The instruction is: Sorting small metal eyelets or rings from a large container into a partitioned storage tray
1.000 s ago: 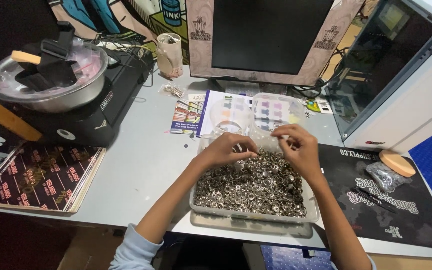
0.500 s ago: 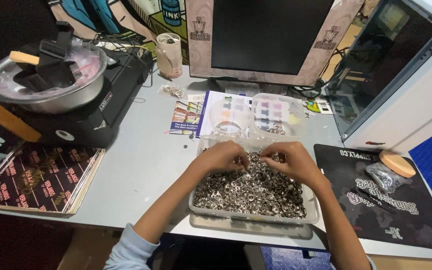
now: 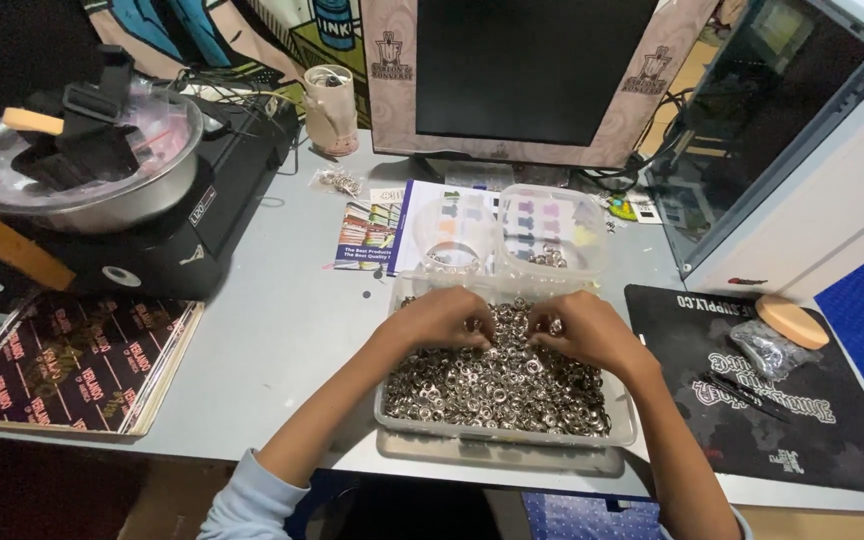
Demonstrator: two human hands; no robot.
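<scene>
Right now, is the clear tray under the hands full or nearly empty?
Full. The clear tray is heaped almost to its rim with small silver metal rings, and both the left hand and right hand rest on the pile.

We have one view, worn on the head. It looks steeply down at the bench (image 3: pixel 282 330) from close above, facing the monitor (image 3: pixel 532 70).

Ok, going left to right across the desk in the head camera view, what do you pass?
Stack of dark patterned sheets → steel bowl on the black machine → left hand → right hand, both in the tray of metal rings → black mat → round tan pad.
</scene>
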